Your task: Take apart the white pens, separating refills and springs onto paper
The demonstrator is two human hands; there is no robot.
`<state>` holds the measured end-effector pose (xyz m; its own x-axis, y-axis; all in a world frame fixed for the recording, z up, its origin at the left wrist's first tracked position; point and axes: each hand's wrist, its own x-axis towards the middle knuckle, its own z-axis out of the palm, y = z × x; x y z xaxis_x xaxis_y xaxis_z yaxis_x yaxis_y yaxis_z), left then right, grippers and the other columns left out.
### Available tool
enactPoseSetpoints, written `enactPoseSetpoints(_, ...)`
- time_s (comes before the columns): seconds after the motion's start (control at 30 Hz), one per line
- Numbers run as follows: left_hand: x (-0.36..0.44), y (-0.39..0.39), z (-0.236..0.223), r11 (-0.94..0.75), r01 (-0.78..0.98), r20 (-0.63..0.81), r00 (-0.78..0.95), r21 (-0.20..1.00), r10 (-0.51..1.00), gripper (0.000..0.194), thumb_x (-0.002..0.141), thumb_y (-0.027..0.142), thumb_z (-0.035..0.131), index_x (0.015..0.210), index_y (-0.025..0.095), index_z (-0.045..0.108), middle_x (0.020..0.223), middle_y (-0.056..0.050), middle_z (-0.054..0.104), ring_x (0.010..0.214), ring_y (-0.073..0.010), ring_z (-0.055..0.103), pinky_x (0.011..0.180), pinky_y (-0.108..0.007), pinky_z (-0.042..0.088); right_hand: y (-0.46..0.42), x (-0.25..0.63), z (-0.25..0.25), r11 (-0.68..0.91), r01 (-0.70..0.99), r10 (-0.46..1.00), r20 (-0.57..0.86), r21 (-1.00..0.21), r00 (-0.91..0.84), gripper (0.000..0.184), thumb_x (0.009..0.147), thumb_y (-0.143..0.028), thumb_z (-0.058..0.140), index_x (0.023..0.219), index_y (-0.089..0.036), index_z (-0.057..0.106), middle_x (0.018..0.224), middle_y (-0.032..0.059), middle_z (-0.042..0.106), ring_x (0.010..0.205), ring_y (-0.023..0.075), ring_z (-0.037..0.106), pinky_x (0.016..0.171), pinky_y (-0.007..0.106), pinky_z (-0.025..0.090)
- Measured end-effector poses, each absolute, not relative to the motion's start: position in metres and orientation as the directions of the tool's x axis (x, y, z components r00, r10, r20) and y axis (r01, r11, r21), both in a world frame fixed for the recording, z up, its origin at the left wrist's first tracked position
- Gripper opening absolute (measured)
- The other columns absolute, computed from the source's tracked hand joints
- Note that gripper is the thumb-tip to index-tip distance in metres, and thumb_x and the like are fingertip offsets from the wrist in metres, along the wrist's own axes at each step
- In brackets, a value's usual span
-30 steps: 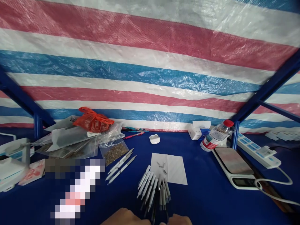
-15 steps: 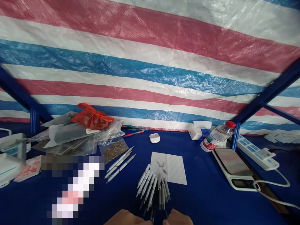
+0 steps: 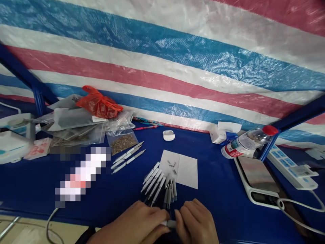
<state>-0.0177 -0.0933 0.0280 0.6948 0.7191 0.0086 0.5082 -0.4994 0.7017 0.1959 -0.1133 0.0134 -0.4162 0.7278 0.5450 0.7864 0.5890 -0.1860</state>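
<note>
My left hand (image 3: 134, 225) and my right hand (image 3: 195, 222) meet at the bottom centre, pinching a white pen-shaped tube (image 3: 169, 223) between their fingers. Most of the tube is hidden by my fingers. Just beyond my hands lies a fan of several white pens with dark tips (image 3: 157, 188) on the blue table top (image 3: 215, 217). Farther left lie several similar pens (image 3: 128, 157). A white paper sheet (image 3: 184, 169) holds a few small metal parts (image 3: 171, 164), and the pens' tips overlap its near edge.
A bag of dried plant matter (image 3: 123, 143) and a red plastic bag (image 3: 99, 105) lie back left. A digital scale (image 3: 257, 179), water bottle (image 3: 246, 144) and power strip (image 3: 290, 167) stand right. A white earbud case (image 3: 169, 135) sits back centre. A pixelated patch (image 3: 81, 173) covers part of the table.
My hands have risen from the bottom edge, and a white tube now shows between them. The view has tilted downward, so the table objects sit higher in the picture.
</note>
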Motion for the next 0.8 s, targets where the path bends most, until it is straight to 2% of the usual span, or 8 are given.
enactPoseSetpoints(0.1, -0.005, -0.098, 0.017, -0.758, 0.528, 0.251, 0.730, 0.383, 0.635, 0.025, 0.108, 0.023, 0.037, 0.101, 0.020, 0.061, 0.071, 0.001, 0.067, 0.057, -0.0132, 0.059, 0.055, -0.024, 0.041, -0.112, 0.201, 0.022, 0.575, 0.787, 0.746, 0.540, -0.225, -0.390, 0.041, 0.099, -0.008, 0.048, 0.059, -0.022, 0.046, 0.051, -0.0025, 0.048, 0.045, 0.0100, 0.044, 0.053, 0.027, 0.034)
enactPoseSetpoints(0.2, -0.001, -0.107, 0.009, -0.765, 0.623, 0.375, 0.678, 0.165, 0.633, 0.028, 0.102, 0.010, 0.034, 0.118, 0.018, 0.056, 0.073, -0.001, 0.065, 0.060, -0.0161, 0.060, 0.052, -0.026, 0.041, -0.105, 0.199, 0.029, 0.490, 0.769, 0.852, 0.414, -0.411, -0.321, 0.048, 0.105, -0.015, 0.043, 0.057, -0.021, 0.044, 0.048, -0.0034, 0.047, 0.042, 0.0084, 0.043, 0.051, 0.025, 0.034)
enactPoseSetpoints(0.33, -0.009, -0.113, 0.006, -0.685, 0.725, 0.428, 0.598, 0.074, 0.678, 0.038, 0.090, -0.001, 0.038, 0.120, 0.017, 0.055, 0.073, 0.000, 0.062, 0.060, -0.0171, 0.059, 0.054, -0.028, 0.046, -0.094, 0.188, 0.031, 0.372, 0.712, 0.928, 0.230, -0.596, -0.293, 0.058, 0.108, -0.034, 0.045, 0.051, -0.021, 0.044, 0.045, -0.0033, 0.047, 0.039, 0.0084, 0.044, 0.042, 0.024, 0.030)
enactPoseSetpoints(0.43, -0.023, -0.101, 0.006, -0.618, 0.786, 0.475, 0.540, 0.012, 0.695, 0.028, 0.093, 0.003, 0.045, 0.112, 0.017, 0.060, 0.073, -0.001, 0.061, 0.061, -0.0179, 0.058, 0.055, -0.030, 0.046, -0.093, 0.188, 0.031, 0.289, 0.689, 0.957, 0.193, -0.665, -0.216, 0.048, 0.108, -0.039, 0.044, 0.069, -0.020, 0.065, 0.062, 0.0005, 0.064, 0.052, 0.0121, 0.061, 0.051, 0.021, 0.045)
enactPoseSetpoints(0.5, -0.035, -0.086, 0.006, -0.523, 0.851, 0.487, 0.474, -0.041, 0.734, 0.019, 0.097, 0.011, 0.049, 0.107, 0.017, 0.064, 0.076, -0.003, 0.062, 0.062, -0.0167, 0.058, 0.055, -0.028, 0.044, -0.097, 0.196, 0.029, 0.235, 0.705, 0.970, 0.211, -0.669, -0.122, 0.036, 0.108, -0.038, 0.045, 0.093, -0.022, 0.073, 0.082, 0.0044, 0.073, 0.068, 0.0154, 0.070, 0.060, 0.022, 0.053)
enactPoseSetpoints(0.6, -0.050, -0.057, 0.006, -0.345, 0.934, 0.507, 0.342, -0.091, 0.791, 0.021, 0.102, 0.019, 0.050, 0.108, 0.016, 0.071, 0.081, -0.006, 0.064, 0.069, -0.0183, 0.062, 0.056, -0.028, 0.043, -0.106, 0.216, 0.020, 0.168, 0.776, 0.962, 0.274, -0.609, 0.006, 0.028, 0.104, -0.038, 0.052, 0.104, -0.021, 0.074, 0.087, 0.0066, 0.073, 0.063, 0.0153, 0.069, 0.044, 0.021, 0.046)
enactPoseSetpoints(0.67, -0.057, -0.040, 0.004, -0.252, 0.959, 0.493, 0.283, -0.129, 0.823, 0.026, 0.103, 0.021, 0.049, 0.106, 0.016, 0.074, 0.082, -0.008, 0.065, 0.071, -0.0211, 0.063, 0.057, -0.031, 0.044, -0.112, 0.230, 0.009, 0.104, 0.817, 0.947, 0.308, -0.567, 0.093, 0.028, 0.103, -0.037, 0.052, 0.101, -0.020, 0.075, 0.089, 0.0081, 0.074, 0.060, 0.0146, 0.067, 0.037, 0.021, 0.042)
enactPoseSetpoints(0.8, -0.064, -0.021, -0.001, -0.157, 0.956, 0.464, 0.259, -0.247, 0.847, 0.025, 0.099, 0.013, 0.052, 0.104, 0.013, 0.076, 0.084, -0.012, 0.068, 0.074, -0.0278, 0.065, 0.060, -0.038, 0.047, -0.114, 0.247, -0.013, 0.054, 0.906, 0.871, 0.464, -0.419, 0.163, 0.036, 0.102, -0.043, 0.052, 0.094, -0.016, 0.074, 0.083, 0.0100, 0.073, 0.063, 0.0175, 0.067, 0.041, 0.024, 0.044)
